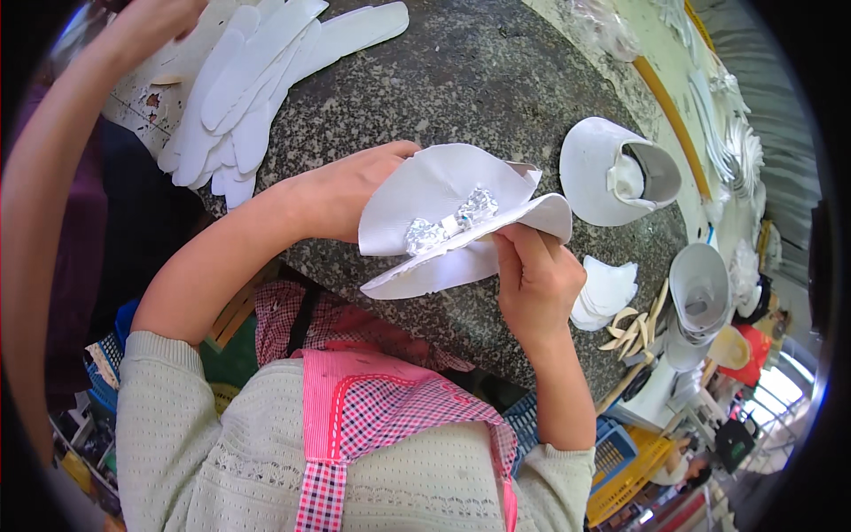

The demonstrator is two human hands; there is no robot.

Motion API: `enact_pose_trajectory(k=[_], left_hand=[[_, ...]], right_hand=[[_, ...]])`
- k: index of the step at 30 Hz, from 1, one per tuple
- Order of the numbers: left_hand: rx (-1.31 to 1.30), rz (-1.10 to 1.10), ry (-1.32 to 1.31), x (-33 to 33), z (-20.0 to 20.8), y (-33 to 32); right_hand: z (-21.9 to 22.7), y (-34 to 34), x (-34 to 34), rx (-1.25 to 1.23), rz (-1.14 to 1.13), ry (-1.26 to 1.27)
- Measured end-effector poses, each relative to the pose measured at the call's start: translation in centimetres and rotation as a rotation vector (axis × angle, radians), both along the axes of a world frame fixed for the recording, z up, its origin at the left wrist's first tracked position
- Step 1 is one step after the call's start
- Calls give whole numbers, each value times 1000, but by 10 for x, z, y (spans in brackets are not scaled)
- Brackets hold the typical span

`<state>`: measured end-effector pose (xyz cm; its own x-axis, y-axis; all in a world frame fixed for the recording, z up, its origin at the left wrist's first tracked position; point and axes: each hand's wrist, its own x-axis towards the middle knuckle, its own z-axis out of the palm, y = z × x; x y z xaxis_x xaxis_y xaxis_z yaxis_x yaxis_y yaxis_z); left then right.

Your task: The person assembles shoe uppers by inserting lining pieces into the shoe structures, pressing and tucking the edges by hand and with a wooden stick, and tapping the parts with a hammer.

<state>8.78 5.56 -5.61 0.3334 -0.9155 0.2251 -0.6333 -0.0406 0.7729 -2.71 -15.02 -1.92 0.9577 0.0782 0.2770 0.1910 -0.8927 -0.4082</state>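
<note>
A white shoe upper point(443, 182) with a silver glittery bow point(452, 222) is held above the stone tabletop. My right hand point(542, 284) pinches its right edge, thumb and fingers closed on the curled rim. On the other side, my left hand point(359, 191) grips the upper from behind; most of its fingers are hidden by the white piece. Another shoe upper point(589, 177), also white with a pale bow, stands at the right, apart from my hands. Just beyond my right wrist lies a small stack of white curved pieces point(605, 293).
The speckled stone table point(425, 80) has a pile of white insole-shaped pieces point(266, 80) at far left. Tan curved strips point(634, 332) lie at its right edge, beside nested grey-white uppers point(700, 288). Another person's arm point(75, 133) reaches in at left. Blue baskets point(612, 452) stand below.
</note>
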Motion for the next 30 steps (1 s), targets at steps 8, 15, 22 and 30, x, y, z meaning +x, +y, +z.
enact_pose_trajectory(k=[8,15,22,30], left_hand=[[-58,22,-33,0,-3,1],[-68,43,-39,0,-4,1],[-30,18,1,-1,-2,-1],[-24,9,-215,-1,-3,-6]], right_hand=[[2,1,6,-4,-27,22],[2,0,8,65,-38,67],[-1,1,8,12,-43,22],[-5,2,11,-37,-59,3]])
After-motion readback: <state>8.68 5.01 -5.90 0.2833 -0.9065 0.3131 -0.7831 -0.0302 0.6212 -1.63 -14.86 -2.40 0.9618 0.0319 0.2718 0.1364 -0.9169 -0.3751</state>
